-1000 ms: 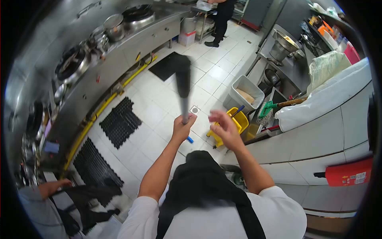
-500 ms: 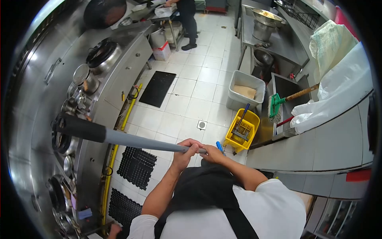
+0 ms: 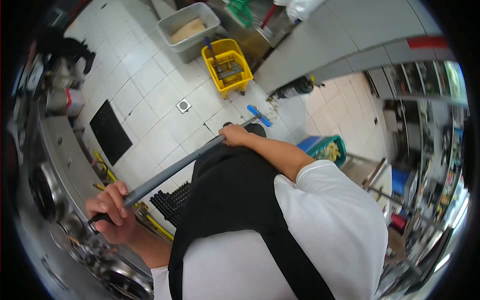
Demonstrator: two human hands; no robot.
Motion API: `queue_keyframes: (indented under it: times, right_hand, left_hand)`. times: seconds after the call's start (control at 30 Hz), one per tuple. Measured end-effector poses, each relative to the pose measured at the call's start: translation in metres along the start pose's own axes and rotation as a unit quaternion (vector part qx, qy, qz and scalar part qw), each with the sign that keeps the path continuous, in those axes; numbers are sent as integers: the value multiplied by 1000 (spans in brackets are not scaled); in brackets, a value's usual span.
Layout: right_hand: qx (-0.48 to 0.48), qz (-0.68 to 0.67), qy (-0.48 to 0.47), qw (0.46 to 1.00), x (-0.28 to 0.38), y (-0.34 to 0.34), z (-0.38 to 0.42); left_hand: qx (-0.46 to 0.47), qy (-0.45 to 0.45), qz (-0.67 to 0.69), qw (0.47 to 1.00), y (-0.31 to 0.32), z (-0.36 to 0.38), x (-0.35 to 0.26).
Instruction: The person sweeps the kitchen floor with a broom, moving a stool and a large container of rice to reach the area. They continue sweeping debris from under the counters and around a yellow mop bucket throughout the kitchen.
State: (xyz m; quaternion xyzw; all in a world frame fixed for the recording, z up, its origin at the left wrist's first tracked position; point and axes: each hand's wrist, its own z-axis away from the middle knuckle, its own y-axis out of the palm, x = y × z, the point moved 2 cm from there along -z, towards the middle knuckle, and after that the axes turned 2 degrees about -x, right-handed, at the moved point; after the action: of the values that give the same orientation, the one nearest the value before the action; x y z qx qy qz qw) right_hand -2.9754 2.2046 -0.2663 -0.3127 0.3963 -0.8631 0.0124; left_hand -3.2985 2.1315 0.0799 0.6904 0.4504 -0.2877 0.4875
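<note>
A broom (image 3: 175, 164) with a long grey handle and a blue head slants across in front of my black apron. My left hand (image 3: 112, 212) is closed round the upper end of the handle, near its black grip. Farther down the handle, my right hand (image 3: 234, 135) is wrapped round it. The blue broom head (image 3: 259, 115) is down at the tiled floor to the right, its bristles partly visible. Small loose debris (image 3: 273, 104) lies on the tiles beside it.
A yellow mop bucket (image 3: 227, 65) and a grey bin (image 3: 187, 32) stand ahead. A black cylinder (image 3: 295, 88) lies near the counter base. Right of me is a green tub (image 3: 341, 150) with pale contents. Stoves (image 3: 47, 192) line the left; another person (image 3: 65, 47) stands far left.
My view has turned to the right. My left hand has moved from mid-handle to the upper end, spreading my hands apart. The broom head has come into fuller view.
</note>
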Motion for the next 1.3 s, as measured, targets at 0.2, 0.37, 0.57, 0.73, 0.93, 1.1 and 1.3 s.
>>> queue_keyframes:
  times: [0.2,0.37,0.57,0.73,0.93,1.1,1.3]
  right_hand:
    - [-119,-83,125,982,-54,18,49]
    - [-278,-135,261,914,-157,40,97]
    - [-452,-151,379,793,-243,29,141]
    - [-513,-184,400,737,-274,26,139]
    - [-541,-260,333,727,-218,12,94]
    - [-498,-257,308,769,-152,-24,79]
    - [-616,-202,361,670,-164,9,29]
  left_hand:
    - [226,-101,43,968,31,-69,53]
    - [347,-199,-74,914,104,-98,120]
    - [467,-288,-91,831,197,-100,233]
    - [505,-294,-130,801,253,-94,292]
    - [610,-184,-92,765,279,-131,267]
    - [671,-174,18,721,279,-173,229]
    - [699,-149,78,695,244,-216,258]
